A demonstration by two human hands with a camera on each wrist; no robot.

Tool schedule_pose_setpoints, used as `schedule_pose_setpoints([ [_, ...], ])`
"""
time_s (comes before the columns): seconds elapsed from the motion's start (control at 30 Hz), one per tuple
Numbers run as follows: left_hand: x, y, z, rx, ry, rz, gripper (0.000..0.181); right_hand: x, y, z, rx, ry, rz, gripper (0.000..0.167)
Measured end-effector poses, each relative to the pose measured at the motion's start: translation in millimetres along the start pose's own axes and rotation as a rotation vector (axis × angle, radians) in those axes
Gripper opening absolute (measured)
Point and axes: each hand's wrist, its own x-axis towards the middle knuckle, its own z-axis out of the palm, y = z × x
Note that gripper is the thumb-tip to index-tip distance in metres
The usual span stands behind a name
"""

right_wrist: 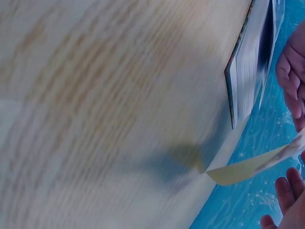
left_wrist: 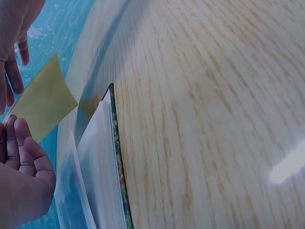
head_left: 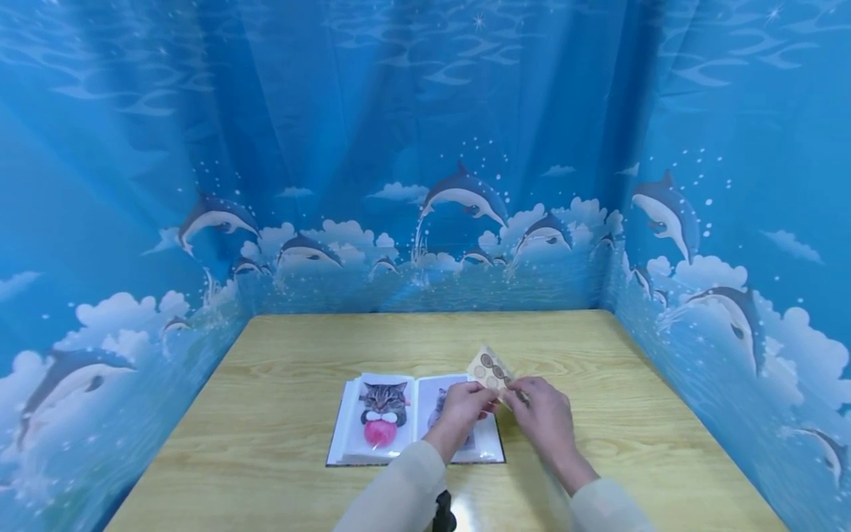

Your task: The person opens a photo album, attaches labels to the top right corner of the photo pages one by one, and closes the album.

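A small sheet with brown round stickers [head_left: 490, 371] is held up above the right page of an open photo album [head_left: 492, 442]. My left hand [head_left: 462, 414] pinches its lower left edge, and my right hand [head_left: 547, 423] has its fingers at the lower right edge. The left wrist view shows the sheet's plain yellow back [left_wrist: 45, 100] between the left hand [left_wrist: 26, 179] and the other hand [left_wrist: 16, 43]. In the right wrist view the sheet [right_wrist: 238, 171] looks curved, with the right hand [right_wrist: 290, 198] beside it.
The album's left page shows a cat photo with a pink ball [head_left: 380, 425]. A wooden table [head_left: 279, 384] lies underneath, and a blue dolphin-print curtain [head_left: 399, 148] surrounds it on three sides. A small black object [head_left: 443, 513] is at the near edge of view.
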Motion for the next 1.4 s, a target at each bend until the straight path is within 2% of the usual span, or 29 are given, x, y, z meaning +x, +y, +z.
schedule_pose_setpoints([
  [0.23,-0.4,-0.9,0.7,-0.049,-0.024,0.003,0.016,-3.5,-7,3,-0.034,-0.01,0.04,0.023],
  [0.5,0.6,-3.3,0.5,-0.102,-0.043,-0.004,0.016,-6.1,-9,3,-0.059,0.022,0.047,0.017],
  [0.87,-4.7,-1.3,0.9,-0.066,-0.03,0.017,0.019,-9.4,-10,8,-0.097,0.02,0.037,0.019],
  [1.17,-3.6,-1.8,1.4,-0.058,-0.047,0.031,0.021,-9.1,-14,5,0.023,-0.019,0.144,0.016],
  [1.4,-3.2,-3.5,4.3,-0.032,-0.026,0.059,0.021,-8.8,-14,4,0.07,-0.04,0.216,0.016],
])
